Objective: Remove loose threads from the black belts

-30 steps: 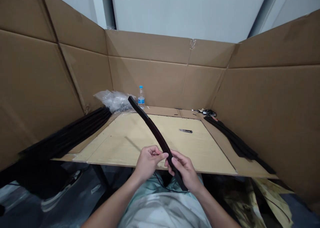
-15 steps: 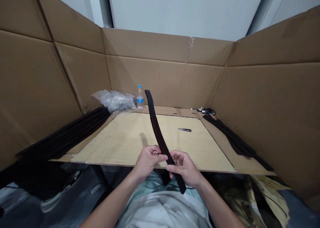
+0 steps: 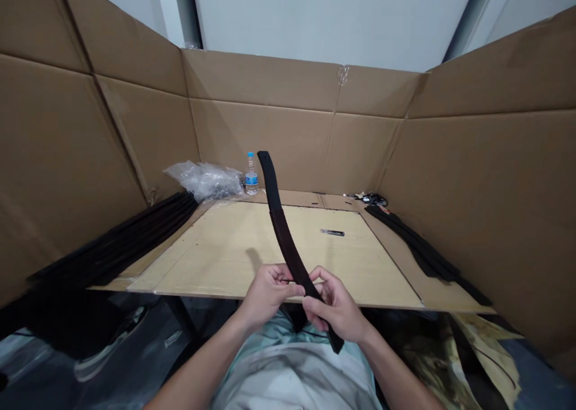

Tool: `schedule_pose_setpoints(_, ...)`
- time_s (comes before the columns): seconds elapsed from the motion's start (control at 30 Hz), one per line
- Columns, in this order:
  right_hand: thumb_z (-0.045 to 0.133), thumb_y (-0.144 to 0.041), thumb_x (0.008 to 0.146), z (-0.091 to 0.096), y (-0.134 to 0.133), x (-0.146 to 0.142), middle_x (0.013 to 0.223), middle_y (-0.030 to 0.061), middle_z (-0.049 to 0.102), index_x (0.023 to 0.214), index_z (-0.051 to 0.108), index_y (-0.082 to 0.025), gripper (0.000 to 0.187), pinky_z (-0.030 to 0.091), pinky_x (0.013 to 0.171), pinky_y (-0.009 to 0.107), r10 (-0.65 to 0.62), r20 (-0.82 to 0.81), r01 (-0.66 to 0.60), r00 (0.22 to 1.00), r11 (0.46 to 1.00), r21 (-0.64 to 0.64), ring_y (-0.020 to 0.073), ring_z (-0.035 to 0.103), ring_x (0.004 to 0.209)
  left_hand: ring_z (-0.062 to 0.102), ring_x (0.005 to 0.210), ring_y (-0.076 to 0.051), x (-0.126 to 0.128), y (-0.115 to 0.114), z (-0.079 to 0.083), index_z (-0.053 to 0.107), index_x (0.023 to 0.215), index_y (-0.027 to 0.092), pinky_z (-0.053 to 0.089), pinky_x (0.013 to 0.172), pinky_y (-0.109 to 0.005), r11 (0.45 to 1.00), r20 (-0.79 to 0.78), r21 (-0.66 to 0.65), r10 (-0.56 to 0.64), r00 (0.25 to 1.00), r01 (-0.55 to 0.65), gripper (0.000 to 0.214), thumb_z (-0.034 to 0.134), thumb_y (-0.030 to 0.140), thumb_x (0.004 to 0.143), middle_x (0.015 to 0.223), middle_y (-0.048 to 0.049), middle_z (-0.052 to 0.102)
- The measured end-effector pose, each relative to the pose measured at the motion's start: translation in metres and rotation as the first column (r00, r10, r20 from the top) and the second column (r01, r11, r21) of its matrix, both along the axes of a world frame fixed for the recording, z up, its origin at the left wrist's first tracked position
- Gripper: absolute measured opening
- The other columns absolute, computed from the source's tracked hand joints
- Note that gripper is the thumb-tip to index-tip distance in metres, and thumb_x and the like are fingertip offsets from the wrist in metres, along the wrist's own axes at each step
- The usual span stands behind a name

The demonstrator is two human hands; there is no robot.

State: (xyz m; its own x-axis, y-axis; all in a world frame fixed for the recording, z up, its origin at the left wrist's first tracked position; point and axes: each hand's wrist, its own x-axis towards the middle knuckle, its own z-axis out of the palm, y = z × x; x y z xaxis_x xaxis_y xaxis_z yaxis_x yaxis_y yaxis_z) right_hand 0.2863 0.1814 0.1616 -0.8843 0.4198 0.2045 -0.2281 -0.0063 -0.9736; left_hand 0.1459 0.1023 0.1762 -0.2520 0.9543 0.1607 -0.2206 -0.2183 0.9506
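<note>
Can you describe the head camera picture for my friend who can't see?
A left hand and right hand hold up a curved black strip over a pale wooden board. A small metal tool lies on the board. A water bottle, plastic wrap and more black strips sit nearby, inside cardboard walls.

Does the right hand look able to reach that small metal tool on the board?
Probably yes: the right hand holds the dark strip, so must let go first, but nothing lies between it and the small metal tool.
</note>
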Motion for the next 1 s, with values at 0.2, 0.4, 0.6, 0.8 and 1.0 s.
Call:
schedule_pose_setpoints(0.2,0.068,-0.046,0.076,-0.003,-0.003,-0.005,0.04,-0.0104,0.047,0.086,0.042,-0.018,0.04,0.024,0.026,0.012,-0.128,0.091,0.126,0.988,0.992,0.028,0.0046,0.035,0.026,0.052,0.054,-0.009,-0.001,0.0,0.001,0.058,0.062,0.01,0.038,0.052,-0.019,0.992,-0.05,-0.062,0.103,0.993,-0.106,0.035,0.085,0.027,0.048,0.058,-0.0006,0.06)
schedule_pose_setpoints(0.4,0.066,-0.047,0.079,0.0,-0.005,-0.005,0.041,-0.0122,0.04,0.092,0.045,-0.016,0.039,0.022,0.029,0.011,-0.134,0.02,0.132,0.991,0.988,0.078,0.0019,0.03,0.029,0.047,0.051,-0.008,0.002,-0.003,0.004,0.054,0.057,0.012,0.036,0.051,-0.019,0.991,-0.078,-0.007,0.136,0.988,-0.137,0.034,0.081,0.031,0.054,0.055,0.0007,0.057)
schedule_pose_setpoints(0.6,0.041,-0.059,0.09,0.0,-0.009,0.001,0.048,-0.0048,0.05,0.082,0.047,-0.015,0.045,0.025,0.03,0.012,-0.148,0.017,0.146,0.989,0.987,0.059,0.0033,0.037,0.031,0.053,0.057,-0.011,0.003,-0.004,0.004,0.056,0.06,0.011,0.042,0.057,-0.022,0.998,-0.063,0.035,0.054,0.997,-0.051,0.029,0.08,0.027,0.055,0.06,-0.0014,0.061)
schedule_pose_setpoints(0.8,0.046,-0.062,0.086,0.004,-0.012,-0.001,0.045,-0.0008,0.052,0.064,0.049,-0.014,0.053,0.028,0.029,0.015,-0.245,0.022,0.243,0.969,0.968,0.061,0.0051,0.04,0.031,0.048,0.05,-0.009,0.005,-0.006,0.001,0.051,0.056,0.013,0.037,0.051,-0.02,0.993,-0.134,0.065,0.108,0.985,-0.1,0.034,0.077,0.033,0.062,0.054,-0.0005,0.056)
schedule_pose_setpoints(1.0,0.048,-0.059,0.086,0.005,-0.015,-0.002,0.041,-0.0004,0.049,0.057,0.052,-0.012,0.055,0.029,0.032,0.016,-0.415,-0.003,0.411,0.91,0.9,0.146,0.0046,0.038,0.032,0.045,0.05,-0.007,0.008,-0.006,-0.002,0.05,0.06,0.013,0.035,0.05,-0.019,0.99,-0.155,0.081,0.129,0.979,-0.118,0.037,0.075,0.04,0.067,0.054,0.001,0.054)
